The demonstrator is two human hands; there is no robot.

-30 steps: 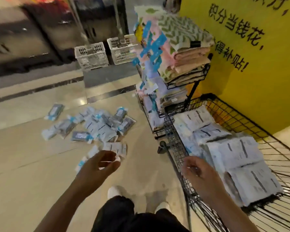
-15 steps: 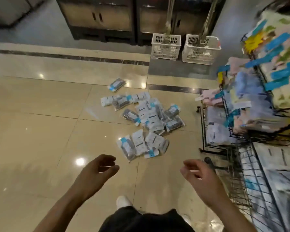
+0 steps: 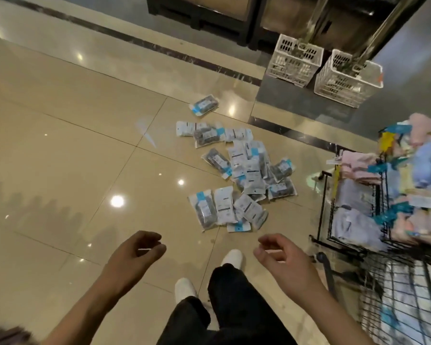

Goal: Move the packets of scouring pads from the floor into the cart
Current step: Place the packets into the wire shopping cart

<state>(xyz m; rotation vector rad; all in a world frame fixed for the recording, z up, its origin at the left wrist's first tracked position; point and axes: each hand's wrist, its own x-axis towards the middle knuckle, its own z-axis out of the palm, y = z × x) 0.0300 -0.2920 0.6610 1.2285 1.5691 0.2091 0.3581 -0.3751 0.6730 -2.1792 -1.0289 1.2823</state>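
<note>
Head view: left hand and right hand loosely curled, holding nothing — packets ahead, cart right

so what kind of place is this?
Likely a shop floor: a wire cart holding packaged goods, a display rack of tagged folded towels, and retail packets of scouring pads strewn on glossy tiles.

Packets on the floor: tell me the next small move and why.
Probably bend and reach the right hand down to the nearest packets. Both it and the left hand hang loosely curled and hold nothing, the pile lies just ahead of the shoes, and the cart stands close on the right.
</note>
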